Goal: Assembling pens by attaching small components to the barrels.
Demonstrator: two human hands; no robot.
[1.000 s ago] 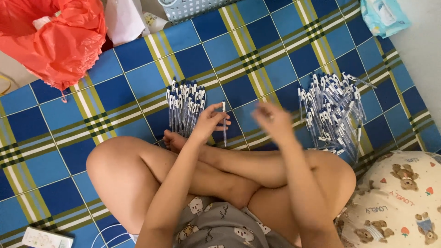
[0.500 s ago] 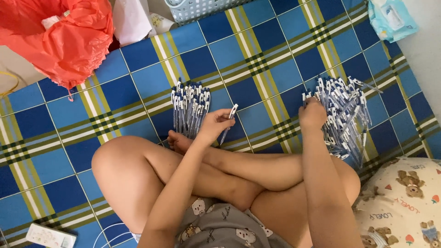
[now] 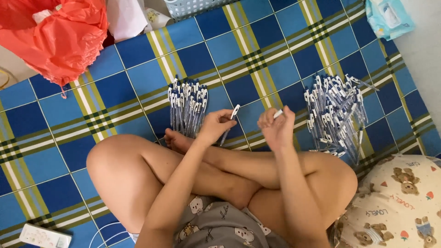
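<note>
Nearest to me were my crossed bare legs (image 3: 151, 170) on the blue checked mat (image 3: 239, 59), with a cream bear-print pillow (image 3: 399, 202) at my right knee and a small white remote-like device (image 3: 45, 236) by the near left edge.

Just past my shins both hands hung close together over the mat, not touching. My left hand (image 3: 215, 126) was curled around a blue and white pen (image 3: 229, 123), its white end sticking up past the fingers and its barrel slanting down toward my foot. My right hand (image 3: 275, 128) was closed on a second pen (image 3: 278, 113), of which I could see only a short white tip poking out between the fingertips.

Left of the left hand lay the neat bunch of pens (image 3: 187, 106), lined up side by side and pointing away from me. Right of the right hand lay the loose heap of pens (image 3: 335, 115), crossed at odd angles.

Farther off, a crumpled red plastic bag (image 3: 55, 36) sat at the far left, a pale basket (image 3: 197, 7) at the far edge, and a light blue packet (image 3: 388, 16) at the far right corner.
</note>
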